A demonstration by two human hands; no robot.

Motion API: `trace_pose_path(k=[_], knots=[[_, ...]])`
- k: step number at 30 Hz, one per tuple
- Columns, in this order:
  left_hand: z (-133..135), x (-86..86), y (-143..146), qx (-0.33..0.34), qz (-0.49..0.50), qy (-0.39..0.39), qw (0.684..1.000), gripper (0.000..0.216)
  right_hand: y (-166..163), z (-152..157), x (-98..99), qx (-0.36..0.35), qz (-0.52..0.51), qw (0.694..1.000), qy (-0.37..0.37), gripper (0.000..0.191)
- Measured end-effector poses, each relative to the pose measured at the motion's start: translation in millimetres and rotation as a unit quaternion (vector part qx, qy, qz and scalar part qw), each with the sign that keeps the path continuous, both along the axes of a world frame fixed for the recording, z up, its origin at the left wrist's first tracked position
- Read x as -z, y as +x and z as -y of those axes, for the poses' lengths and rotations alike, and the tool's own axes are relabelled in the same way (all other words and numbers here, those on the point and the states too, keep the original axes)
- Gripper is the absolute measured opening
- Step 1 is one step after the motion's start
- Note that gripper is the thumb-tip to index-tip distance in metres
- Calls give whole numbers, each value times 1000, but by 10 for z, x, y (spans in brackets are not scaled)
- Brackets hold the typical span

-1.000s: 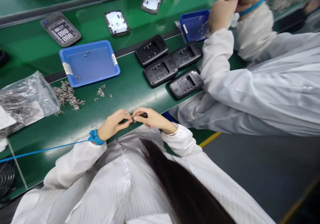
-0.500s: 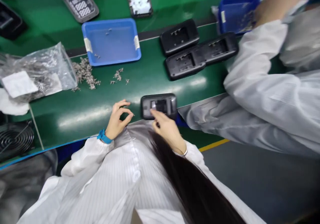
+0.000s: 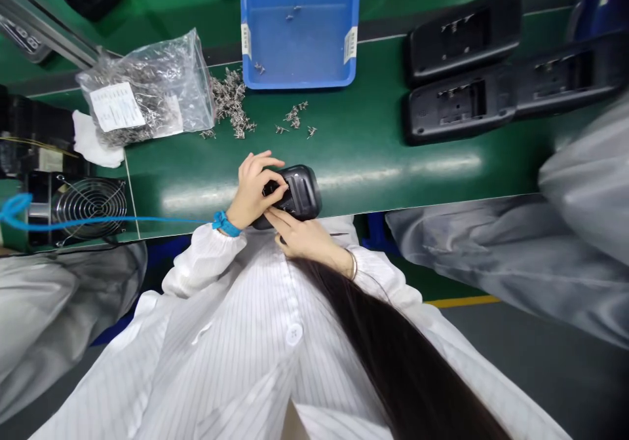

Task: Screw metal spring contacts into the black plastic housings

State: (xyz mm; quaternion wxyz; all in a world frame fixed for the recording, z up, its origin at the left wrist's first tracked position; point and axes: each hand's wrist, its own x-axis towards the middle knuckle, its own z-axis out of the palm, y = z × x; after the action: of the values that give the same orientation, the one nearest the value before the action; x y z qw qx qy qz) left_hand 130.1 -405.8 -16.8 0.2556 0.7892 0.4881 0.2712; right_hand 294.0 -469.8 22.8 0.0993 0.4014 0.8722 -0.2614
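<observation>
I am seeing, from my remote end, the black casing (image 3: 305, 191) resting on the green tabletop (image 3: 368, 165), its one end partly covered by the left hand (image 3: 251, 188) and its near edge meeting the right hand (image 3: 314, 240); its plastic is gleaming dully, its corners rounding off around a recess; beyond it, thin metal pieces (image 3: 232, 103) are lying in a spiky heap beside a crinkled clear bag (image 3: 162, 86) and a shallow, smooth blue tray (image 3: 299, 80); the left thumb and forefinger are curving into a narrow ring over the casing, though I cannot tell whether they are pinching anything small; the right fingers are stretching out close together against the casing, and I cannot tell whether they are gripping it.
</observation>
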Motion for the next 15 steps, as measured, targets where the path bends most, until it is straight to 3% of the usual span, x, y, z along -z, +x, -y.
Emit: trace_pose_path(k=[15], knots=[[-83,-24,-28,52,-21,-16,998,8,24,34,58,18,-22,1000,-9,60]])
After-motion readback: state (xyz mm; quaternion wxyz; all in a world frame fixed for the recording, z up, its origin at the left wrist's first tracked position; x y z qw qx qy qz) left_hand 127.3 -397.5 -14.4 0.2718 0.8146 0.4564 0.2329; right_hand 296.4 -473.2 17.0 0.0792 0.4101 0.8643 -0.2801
